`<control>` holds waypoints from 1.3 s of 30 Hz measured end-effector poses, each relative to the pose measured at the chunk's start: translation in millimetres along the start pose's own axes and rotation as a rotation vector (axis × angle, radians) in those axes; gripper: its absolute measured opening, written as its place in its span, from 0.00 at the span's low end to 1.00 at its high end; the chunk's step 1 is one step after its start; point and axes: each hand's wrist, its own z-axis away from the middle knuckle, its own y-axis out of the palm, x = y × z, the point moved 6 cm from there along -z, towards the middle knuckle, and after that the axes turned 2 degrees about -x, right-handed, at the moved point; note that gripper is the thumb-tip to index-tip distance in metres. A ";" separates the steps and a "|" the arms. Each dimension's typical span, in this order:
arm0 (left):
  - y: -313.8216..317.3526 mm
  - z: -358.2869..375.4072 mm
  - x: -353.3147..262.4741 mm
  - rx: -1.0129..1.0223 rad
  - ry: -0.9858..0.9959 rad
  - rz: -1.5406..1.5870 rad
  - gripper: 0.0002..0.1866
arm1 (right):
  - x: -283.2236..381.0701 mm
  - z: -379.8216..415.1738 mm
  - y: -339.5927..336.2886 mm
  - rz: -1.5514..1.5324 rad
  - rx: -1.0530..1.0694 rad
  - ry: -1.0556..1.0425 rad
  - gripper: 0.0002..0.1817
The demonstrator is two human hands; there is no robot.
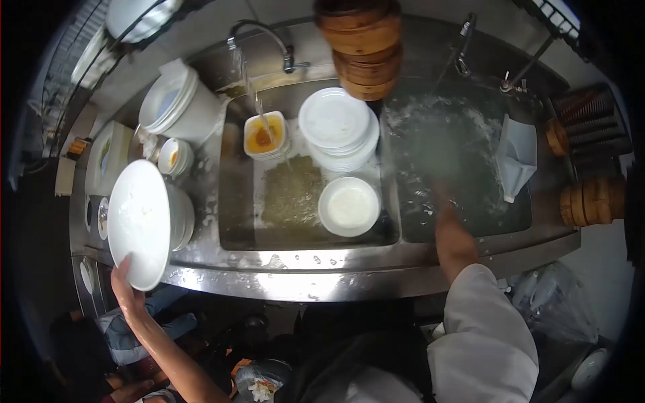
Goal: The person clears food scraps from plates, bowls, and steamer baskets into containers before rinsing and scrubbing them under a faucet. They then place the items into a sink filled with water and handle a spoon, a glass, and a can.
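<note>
My left hand [125, 285] grips the lower rim of a large white bowl [141, 218], tilted over the left counter beside a stack of white bowls [181, 218]. My right hand [445, 208] reaches into the cloudy, churning water of the right sink [463, 232]; its fingers are hidden under the surface. Stacked white plates [334, 117] and a round white bowl [349, 206] stand in the left sink [235, 221]. Beside them, water from the left faucet [259, 30] runs into a square white container [265, 136] holding orange liquid.
Stacked bamboo steamers [363, 57] rise between the sinks at the back, and more steamers [591, 201] sit on the right. A grey-white angular container [517, 158] leans in the right sink. White buckets [178, 101] and small bowls [176, 156] crowd the left counter. Another person [144, 329] is at lower left.
</note>
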 end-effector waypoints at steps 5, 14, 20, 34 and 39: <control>116.2 87.1 18.2 0.067 -0.097 0.023 0.20 | -3.6 -17.0 24.2 -0.213 0.076 -0.059 0.23; 315.0 184.3 19.5 0.211 -0.188 -0.088 0.17 | -29.9 -38.4 37.1 -0.824 0.398 0.134 0.16; 381.3 204.9 20.6 0.370 -0.198 -0.086 0.16 | 91.4 -11.7 -15.7 0.966 0.003 -0.266 0.15; 460.8 225.2 34.8 0.469 -0.188 -0.062 0.15 | 10.3 -65.4 88.1 -0.163 0.234 -0.725 0.21; 465.6 231.0 40.0 0.486 -0.121 -0.111 0.15 | 111.4 1.7 -0.8 -0.603 0.489 -0.295 0.22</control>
